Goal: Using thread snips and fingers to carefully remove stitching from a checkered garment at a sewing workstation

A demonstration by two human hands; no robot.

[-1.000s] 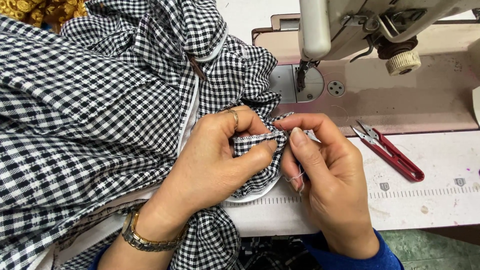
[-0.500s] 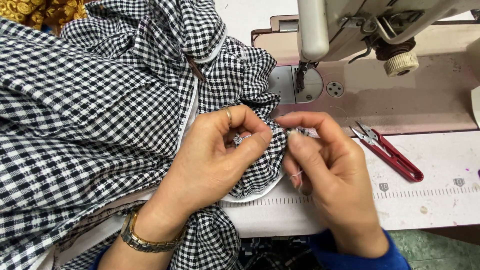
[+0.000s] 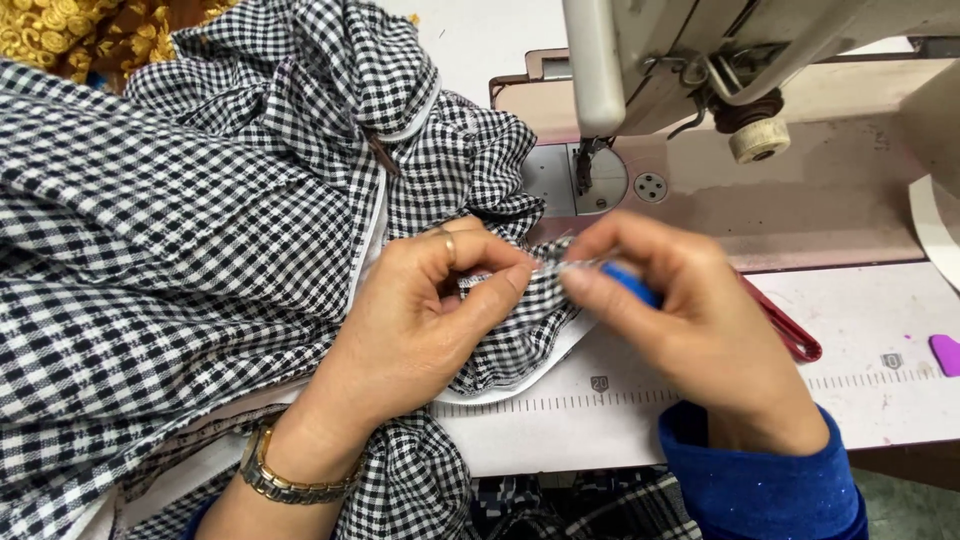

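A large black-and-white checked garment [image 3: 180,250] is heaped over the left of the sewing table. My left hand [image 3: 420,320], with a ring and a metal wristwatch [image 3: 275,480], pinches a fold of its white-edged hem between thumb and forefinger. My right hand [image 3: 700,330], blurred and in a blue sleeve, holds a small blue-handled tool [image 3: 632,283] whose thin metal tip touches the pinched fold. Both hands meet just in front of the machine's presser foot [image 3: 588,165].
The sewing machine head [image 3: 700,60] overhangs the pale bed at the upper right. Red-handled snips [image 3: 790,335] lie partly hidden behind my right hand. A printed ruler strip runs along the white table [image 3: 880,400]. A purple piece [image 3: 945,353] sits at the right edge, yellow lace cloth [image 3: 60,35] at top left.
My right hand has let go of the fabric edge, risen a little and now holds the blue-handled tool against the fold. My left hand keeps pinching the hem.
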